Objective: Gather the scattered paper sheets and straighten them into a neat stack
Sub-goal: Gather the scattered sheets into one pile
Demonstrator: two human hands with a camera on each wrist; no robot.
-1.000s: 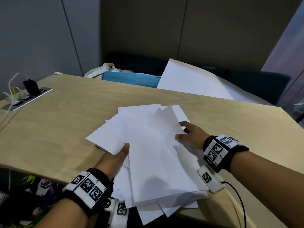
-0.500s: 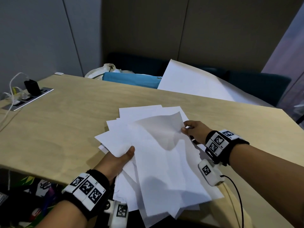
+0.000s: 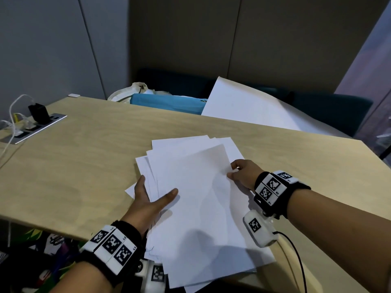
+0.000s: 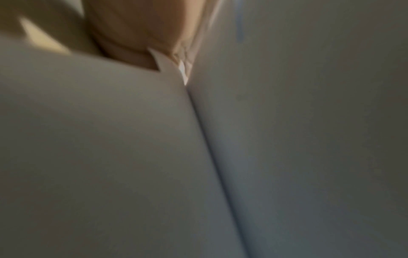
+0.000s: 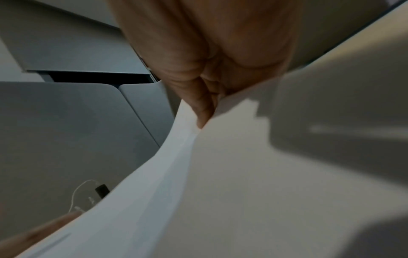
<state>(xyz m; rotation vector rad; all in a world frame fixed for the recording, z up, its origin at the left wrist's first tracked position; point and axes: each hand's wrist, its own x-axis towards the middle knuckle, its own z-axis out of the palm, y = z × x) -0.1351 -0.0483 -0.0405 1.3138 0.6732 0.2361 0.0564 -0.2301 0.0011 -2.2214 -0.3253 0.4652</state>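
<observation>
While the paper sheets (image 3: 196, 197) lie fanned on the table (image 3: 84, 166), near ends hanging past its front edge, the left hand (image 3: 148, 199) grasps their left side, thumb on top, fingers hidden under; the right hand (image 3: 243, 174) pinches the right edge; likely risks: overhanging sheets could slide off if either grip loosens; squeezing the sides together may buckle or crease the top sheet; corners stay misaligned without tapping.
</observation>
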